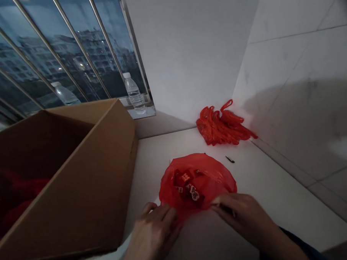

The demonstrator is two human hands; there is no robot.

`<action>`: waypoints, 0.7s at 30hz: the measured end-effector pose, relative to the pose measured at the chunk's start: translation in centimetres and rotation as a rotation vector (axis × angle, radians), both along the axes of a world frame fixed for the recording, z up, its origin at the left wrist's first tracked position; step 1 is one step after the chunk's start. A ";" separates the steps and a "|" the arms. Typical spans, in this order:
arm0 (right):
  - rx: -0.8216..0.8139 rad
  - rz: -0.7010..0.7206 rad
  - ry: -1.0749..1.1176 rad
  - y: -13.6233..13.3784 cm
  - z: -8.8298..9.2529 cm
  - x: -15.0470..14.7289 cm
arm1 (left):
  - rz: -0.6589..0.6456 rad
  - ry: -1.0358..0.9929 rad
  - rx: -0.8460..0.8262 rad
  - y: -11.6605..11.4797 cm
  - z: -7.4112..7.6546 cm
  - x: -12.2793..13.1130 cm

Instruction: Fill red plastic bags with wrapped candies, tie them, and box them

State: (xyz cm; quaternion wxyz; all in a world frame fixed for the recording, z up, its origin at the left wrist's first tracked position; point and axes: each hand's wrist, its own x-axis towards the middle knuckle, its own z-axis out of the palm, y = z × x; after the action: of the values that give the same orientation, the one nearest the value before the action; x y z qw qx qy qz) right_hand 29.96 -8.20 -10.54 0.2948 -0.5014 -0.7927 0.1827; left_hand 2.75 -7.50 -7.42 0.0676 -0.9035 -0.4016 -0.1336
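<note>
A red plastic bag (218, 168) lies opened on the white tabletop, its mouth facing me. Inside it sit several small red packets (190, 188) with pale printed characters. At the bag's near left edge, my left hand (154, 226) is closed on the thin plastic, its fingertips partly hidden. My right hand (237, 211) pinches the near right edge of the same bag between thumb and fingers.
A large cardboard box (106, 179) with red contents stands at left. More red plastic bags (219, 124) lie bunched by the wall, near a small black object (230, 159). One water bottle (134, 94) stands on the sill, and another bottle (65, 93) leans behind the box.
</note>
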 end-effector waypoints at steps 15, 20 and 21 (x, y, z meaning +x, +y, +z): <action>0.119 -0.085 0.425 7.3 5.6 6.6 | 0.357 -0.711 0.130 2.3 6.6 -2.0; 0.068 -0.029 1.210 13.4 8.9 4.7 | 0.394 -1.167 0.285 6.4 10.8 0.4; 0.063 -0.011 1.281 14.0 9.2 3.8 | 0.357 -1.181 0.285 7.2 11.2 0.8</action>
State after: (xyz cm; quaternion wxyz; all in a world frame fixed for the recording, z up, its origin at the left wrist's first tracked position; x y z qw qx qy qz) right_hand 33.77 5.85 -1.39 0.7253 -0.2882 -0.4620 0.4212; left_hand 3.55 -0.35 3.73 -0.0248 -0.5786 -0.4941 -0.6484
